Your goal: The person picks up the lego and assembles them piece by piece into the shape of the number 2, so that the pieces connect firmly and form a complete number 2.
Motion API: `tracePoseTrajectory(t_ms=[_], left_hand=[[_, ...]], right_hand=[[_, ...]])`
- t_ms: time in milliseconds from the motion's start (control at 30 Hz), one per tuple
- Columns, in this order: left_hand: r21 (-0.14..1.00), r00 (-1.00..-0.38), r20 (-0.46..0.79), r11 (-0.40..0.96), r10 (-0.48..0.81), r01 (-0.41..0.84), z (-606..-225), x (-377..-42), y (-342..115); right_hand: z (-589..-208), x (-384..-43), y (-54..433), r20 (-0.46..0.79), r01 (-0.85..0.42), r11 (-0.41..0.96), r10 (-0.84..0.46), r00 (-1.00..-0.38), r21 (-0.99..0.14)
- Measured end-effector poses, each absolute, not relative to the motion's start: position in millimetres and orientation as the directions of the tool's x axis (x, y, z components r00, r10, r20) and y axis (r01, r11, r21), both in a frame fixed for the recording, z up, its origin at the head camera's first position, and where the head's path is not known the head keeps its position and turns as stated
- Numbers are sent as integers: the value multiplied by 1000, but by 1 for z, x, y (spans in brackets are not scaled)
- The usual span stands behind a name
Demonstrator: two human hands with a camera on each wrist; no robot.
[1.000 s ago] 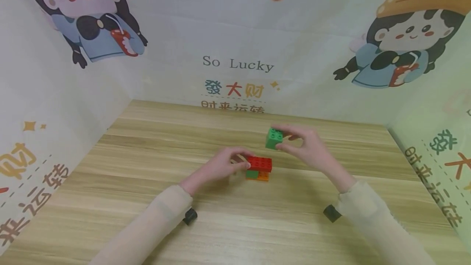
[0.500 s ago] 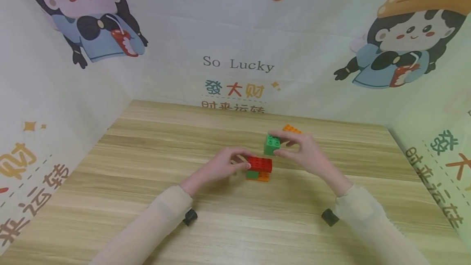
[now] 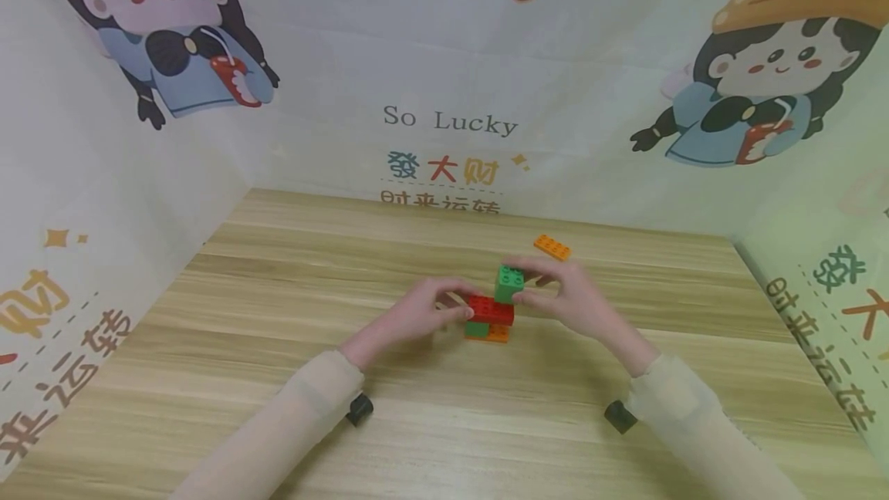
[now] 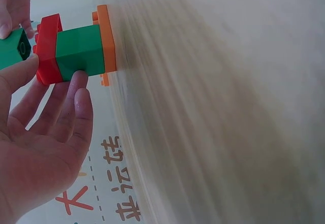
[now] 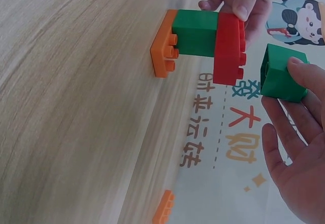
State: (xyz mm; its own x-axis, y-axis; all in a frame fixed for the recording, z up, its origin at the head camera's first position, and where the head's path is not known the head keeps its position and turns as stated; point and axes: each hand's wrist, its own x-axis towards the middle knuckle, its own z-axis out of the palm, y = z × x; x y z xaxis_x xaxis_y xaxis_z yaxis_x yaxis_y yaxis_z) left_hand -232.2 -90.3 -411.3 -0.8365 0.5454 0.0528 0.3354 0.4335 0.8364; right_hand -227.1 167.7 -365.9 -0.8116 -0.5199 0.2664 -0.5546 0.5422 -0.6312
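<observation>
A small stack of toy building bricks stands on the table: a flat orange brick (image 5: pixel 161 46) at the bottom, a green brick (image 4: pixel 80 51) over one end of it, and a red brick (image 3: pixel 491 312) on top, overhanging the orange one's bare studs. My left hand (image 3: pixel 432 305) pinches the red brick's left end between thumb and fingers. In my right hand (image 3: pixel 564 293) a second green brick (image 5: pixel 284 74) is held between thumb and fingers. It hovers just above the red brick's right end, and the right wrist view shows a gap between them.
Behind my right hand a loose flat orange brick (image 3: pixel 552 247) lies on the wooden table (image 3: pixel 292 268). Two black cylindrical pieces (image 3: pixel 359 410) show beside the sleeves. Printed cloth (image 3: pixel 444 60) walls in the table at the back and sides.
My right hand has brought the green brick down and slightly left, closer to the red brick. The loose orange brick behind it has come into view. My left hand stays on the stack.
</observation>
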Motion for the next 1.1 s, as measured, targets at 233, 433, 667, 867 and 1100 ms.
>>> tracePoseTrajectory(t_ms=[233, 433, 667, 867, 1100], left_hand=[[832, -836, 51, 440, 546, 338, -411, -232, -91], [833, -835, 49, 439, 548, 337, -410, -232, -91], [833, -834, 48, 439, 549, 337, -410, -231, -91], [840, -842, 32, 443, 539, 315, -409, -230, -91], [843, -839, 35, 434, 544, 317, -408, -229, -91]], right_hand=[[-369, -225, 167, 261, -550, 542, -520, -813, -636], [-372, -224, 166, 237, -534, 555, -518, -822, -638], [-375, -224, 165, 223, -524, 554, -520, -825, -647], [-380, -225, 166, 219, -520, 541, -524, -823, -661], [-382, -225, 167, 227, -527, 520, -533, -815, -672]])
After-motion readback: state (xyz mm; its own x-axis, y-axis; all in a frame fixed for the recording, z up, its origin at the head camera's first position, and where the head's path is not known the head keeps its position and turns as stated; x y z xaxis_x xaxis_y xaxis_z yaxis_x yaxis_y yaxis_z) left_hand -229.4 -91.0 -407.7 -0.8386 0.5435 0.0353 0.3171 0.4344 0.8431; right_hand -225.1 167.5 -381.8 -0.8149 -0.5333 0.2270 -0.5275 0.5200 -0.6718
